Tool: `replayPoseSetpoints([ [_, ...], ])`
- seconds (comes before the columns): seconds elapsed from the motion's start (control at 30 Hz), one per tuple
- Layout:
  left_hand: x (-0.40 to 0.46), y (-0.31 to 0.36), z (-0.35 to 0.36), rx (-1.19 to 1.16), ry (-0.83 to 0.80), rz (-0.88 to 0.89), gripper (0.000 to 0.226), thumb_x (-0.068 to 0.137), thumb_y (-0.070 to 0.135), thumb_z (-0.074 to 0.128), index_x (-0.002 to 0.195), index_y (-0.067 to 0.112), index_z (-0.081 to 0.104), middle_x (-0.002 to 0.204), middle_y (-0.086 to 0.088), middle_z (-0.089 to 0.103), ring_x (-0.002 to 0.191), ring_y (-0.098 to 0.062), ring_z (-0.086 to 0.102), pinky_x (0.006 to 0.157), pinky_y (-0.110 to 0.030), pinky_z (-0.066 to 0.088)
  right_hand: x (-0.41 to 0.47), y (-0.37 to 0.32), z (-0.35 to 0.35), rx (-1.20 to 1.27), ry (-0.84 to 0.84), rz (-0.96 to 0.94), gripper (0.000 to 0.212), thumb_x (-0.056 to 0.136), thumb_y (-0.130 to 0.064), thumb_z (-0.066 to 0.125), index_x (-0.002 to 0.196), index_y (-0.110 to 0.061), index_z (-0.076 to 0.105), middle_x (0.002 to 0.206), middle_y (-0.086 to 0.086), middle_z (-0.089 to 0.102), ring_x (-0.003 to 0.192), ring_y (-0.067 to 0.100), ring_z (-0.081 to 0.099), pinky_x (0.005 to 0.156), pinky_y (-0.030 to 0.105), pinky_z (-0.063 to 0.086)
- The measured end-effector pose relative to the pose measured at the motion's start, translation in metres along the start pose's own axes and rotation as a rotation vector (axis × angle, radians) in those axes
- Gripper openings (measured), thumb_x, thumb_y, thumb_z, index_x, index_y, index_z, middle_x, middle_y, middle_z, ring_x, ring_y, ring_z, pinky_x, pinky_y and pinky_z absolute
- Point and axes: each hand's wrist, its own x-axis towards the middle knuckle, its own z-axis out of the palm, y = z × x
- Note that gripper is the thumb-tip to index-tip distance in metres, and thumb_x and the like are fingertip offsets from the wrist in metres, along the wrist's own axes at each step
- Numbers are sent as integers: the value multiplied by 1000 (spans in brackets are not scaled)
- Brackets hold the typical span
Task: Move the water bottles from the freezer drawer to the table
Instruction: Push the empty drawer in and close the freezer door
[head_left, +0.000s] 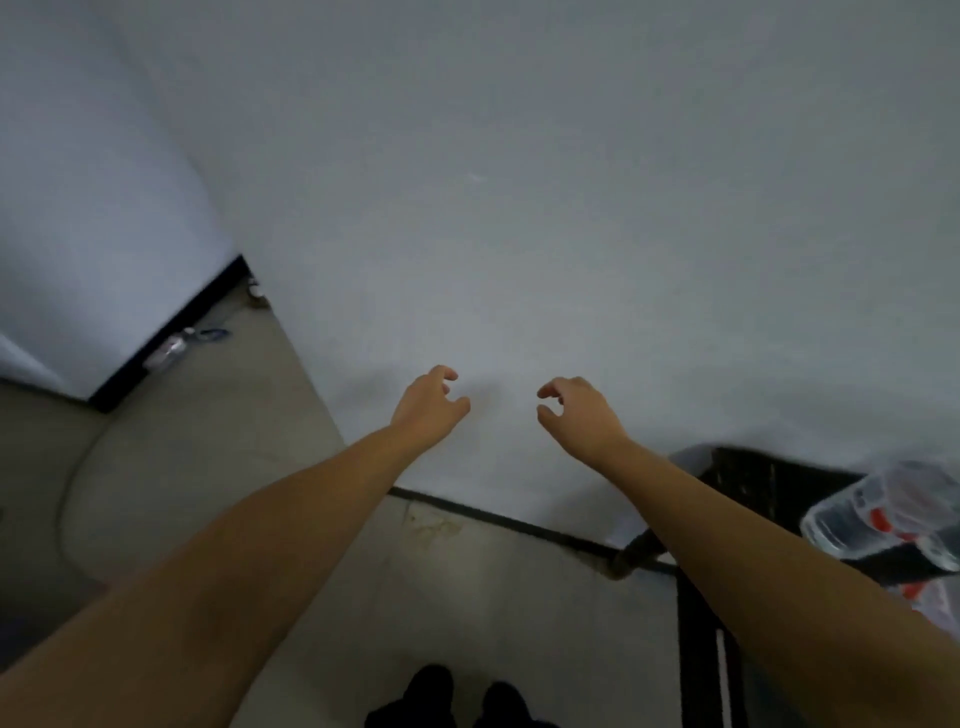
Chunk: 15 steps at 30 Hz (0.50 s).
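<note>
- Left hand (434, 400) and right hand (574, 410) stretched forward side by side in front of a pale wall (519, 182) — both empty, fingers loosely curled and apart.
- Clear water bottle (883, 514) with red label marks at far right, blurred, on a dark table (753, 478) near the right forearm.
- Dark shoes (462, 699) on the grey floor (208, 493) below.

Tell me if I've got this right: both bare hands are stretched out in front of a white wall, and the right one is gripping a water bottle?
Not quite. In the head view both hands do reach out before the white wall, but the right hand is empty, fingers loosely curled, like the left hand. The only water bottle in sight lies apart at the lower right edge, untouched.
</note>
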Motion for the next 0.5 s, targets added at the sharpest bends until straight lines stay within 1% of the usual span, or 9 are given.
replayPoseSetpoints([
  [0.03, -9, -9, -3, -22, 36, -46, 46, 91, 28, 59, 132, 13, 46, 132, -10, 52, 117, -24, 54, 83, -27, 41, 3, -6, 5, -8, -35, -46, 34, 95, -28, 52, 125, -13, 56, 130, 10, 51, 110, 24, 56, 94, 34, 46],
  [0.17, -54, -49, -15, -133, 189, -233, 43, 91, 22, 60, 130, 11, 47, 130, -12, 52, 116, -26, 53, 87, -30, 43, 11, -41, 34, -50, -173, -238, 33, 94, -25, 53, 123, -12, 57, 128, 11, 52, 109, 24, 56, 93, 34, 45],
  [0.27, -102, -83, -32, -173, 310, -374, 43, 91, 20, 59, 131, 10, 47, 127, -13, 53, 112, -27, 55, 81, -25, 39, 2, -82, 65, -74, -273, -395, 31, 93, -24, 53, 121, -11, 58, 126, 11, 53, 108, 25, 56, 93, 36, 47],
  [0.4, -178, -135, -61, -220, 512, -543, 45, 91, 22, 60, 132, 10, 48, 127, -14, 54, 109, -30, 57, 83, -29, 45, -31, -145, 111, -130, -418, -627, 30, 94, -23, 50, 118, -10, 59, 122, 12, 55, 109, 26, 55, 94, 38, 46],
  [0.5, -243, -168, -74, -256, 647, -653, 46, 90, 21, 60, 133, 10, 48, 126, -14, 55, 110, -29, 56, 83, -27, 43, -68, -192, 147, -173, -505, -791, 30, 93, -22, 51, 118, -9, 61, 120, 15, 57, 108, 29, 56, 92, 37, 46],
])
